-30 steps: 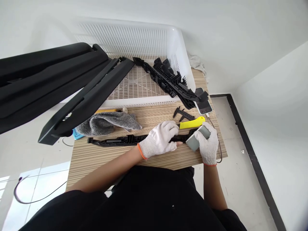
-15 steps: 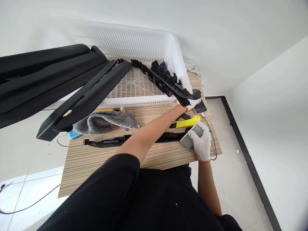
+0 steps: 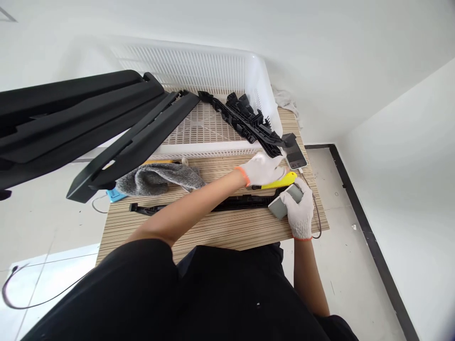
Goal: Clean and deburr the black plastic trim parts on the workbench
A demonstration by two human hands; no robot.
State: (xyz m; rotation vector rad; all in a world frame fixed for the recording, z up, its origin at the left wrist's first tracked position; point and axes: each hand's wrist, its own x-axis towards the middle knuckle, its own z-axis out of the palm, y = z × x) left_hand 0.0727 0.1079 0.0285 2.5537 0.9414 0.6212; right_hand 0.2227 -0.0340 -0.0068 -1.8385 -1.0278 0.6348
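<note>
The left hand [image 3: 263,169] is coming back from the phone [image 3: 296,156] and is now hovering loosely open above the yellow cutter [image 3: 279,181]. The right hand [image 3: 300,210] is still squeezing a gray block [image 3: 282,204] against the long black plastic part [image 3: 213,204]. Everything is sitting on a striped wooden table [image 3: 220,229] beside a white basket [image 3: 213,118] and white walls.

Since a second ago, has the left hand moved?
Yes. The left hand has left the long black part on the table and gone up toward the white basket, now over the yellow tool near the phone.
</note>
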